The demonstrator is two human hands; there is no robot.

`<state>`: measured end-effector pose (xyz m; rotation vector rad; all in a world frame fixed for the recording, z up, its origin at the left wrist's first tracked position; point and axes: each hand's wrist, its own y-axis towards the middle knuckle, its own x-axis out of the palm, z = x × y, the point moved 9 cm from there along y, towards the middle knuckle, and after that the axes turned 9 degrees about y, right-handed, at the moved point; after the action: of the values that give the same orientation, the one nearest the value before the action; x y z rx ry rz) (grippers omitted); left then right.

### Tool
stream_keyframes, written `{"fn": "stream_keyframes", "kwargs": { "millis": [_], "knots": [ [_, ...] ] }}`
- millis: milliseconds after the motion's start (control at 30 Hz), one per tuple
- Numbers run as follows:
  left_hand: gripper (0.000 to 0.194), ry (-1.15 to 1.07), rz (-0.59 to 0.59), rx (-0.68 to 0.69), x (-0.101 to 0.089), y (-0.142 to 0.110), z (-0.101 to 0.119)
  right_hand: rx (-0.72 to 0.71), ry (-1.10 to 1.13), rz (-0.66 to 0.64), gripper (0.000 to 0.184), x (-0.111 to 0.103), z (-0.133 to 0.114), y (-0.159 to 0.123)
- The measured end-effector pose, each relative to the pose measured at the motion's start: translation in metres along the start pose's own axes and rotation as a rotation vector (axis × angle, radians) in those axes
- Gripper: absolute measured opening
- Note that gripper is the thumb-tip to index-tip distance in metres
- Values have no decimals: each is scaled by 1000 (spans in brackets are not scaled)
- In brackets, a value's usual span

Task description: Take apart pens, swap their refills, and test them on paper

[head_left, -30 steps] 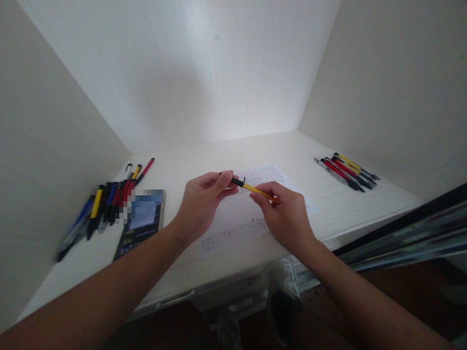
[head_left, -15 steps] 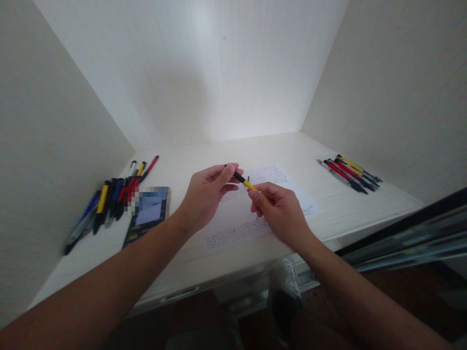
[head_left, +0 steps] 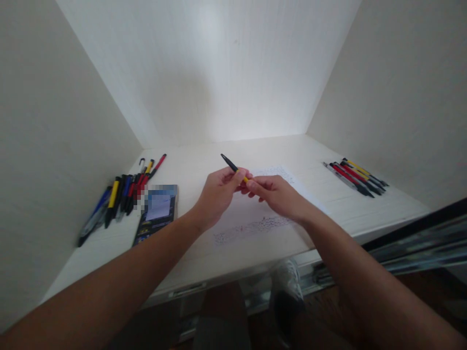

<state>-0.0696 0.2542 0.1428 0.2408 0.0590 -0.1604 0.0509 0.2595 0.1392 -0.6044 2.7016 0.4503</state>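
Note:
A pen [head_left: 229, 162] with a black front part and a yellow barrel is held above the sheet, its black end pointing up and to the left. My left hand [head_left: 219, 195] is closed on it, thumb and fingers round the place where black meets yellow. Close beside, my right hand [head_left: 279, 195] pinches the yellow part, and its fingers hide the rear of the barrel. The two hands nearly touch. Beneath them lies a sheet of paper [head_left: 251, 223] covered with lines of small handwriting, partly hidden by the hands.
To the left, several pens [head_left: 113, 199] in black, yellow, blue and red lie in a row, beside a phone [head_left: 156, 214] with a lit screen. Another group of pens [head_left: 357, 177] lies at the right. White panels [head_left: 226, 87] enclose the desk [head_left: 197, 163] on three sides.
My left hand has slid down the pen toward my right hand, uncovering the black end. My right hand now covers more of the yellow barrel. The view has shifted slightly.

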Motion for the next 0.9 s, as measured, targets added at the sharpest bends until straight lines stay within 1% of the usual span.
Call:
{"fn": "stream_keyframes", "kwargs": {
  "millis": [33,100,167,267,367,467,533,633,700,800,867,900],
  "knots": [
    [19,-21,94,-26,-10,1,-5,-16,-85,-12,38,-8,4,8],
    [19,-62,243,-109,-26,2,-18,-20,-304,39,30,-27,12,23],
    [19,-92,309,-187,-33,2,-30,42,-513,46,20,-37,24,36],
    [17,-150,331,-234,-34,-1,-36,113,-639,2,15,-35,36,45],
    [14,-202,335,-258,-30,-3,-38,124,-644,-18,12,-28,36,45],
    [14,-214,347,-254,-30,-1,-41,109,-618,-75,11,-19,31,39],
    [15,-188,366,-236,-33,1,-44,55,-601,-95,11,-11,23,34],
    [19,-154,379,-212,-36,4,-48,-58,-532,-84,12,-1,12,25],
    [19,-137,375,-194,-35,4,-45,-102,-477,-62,17,4,10,20],
    [15,-67,383,-175,-34,1,-34,-103,-384,-3,33,4,15,16],
    [18,3,374,-159,-32,-2,-26,-94,-319,33,42,2,19,15],
    [21,39,358,-145,-31,-2,-23,-92,-299,46,44,2,21,15]
  ]
}}
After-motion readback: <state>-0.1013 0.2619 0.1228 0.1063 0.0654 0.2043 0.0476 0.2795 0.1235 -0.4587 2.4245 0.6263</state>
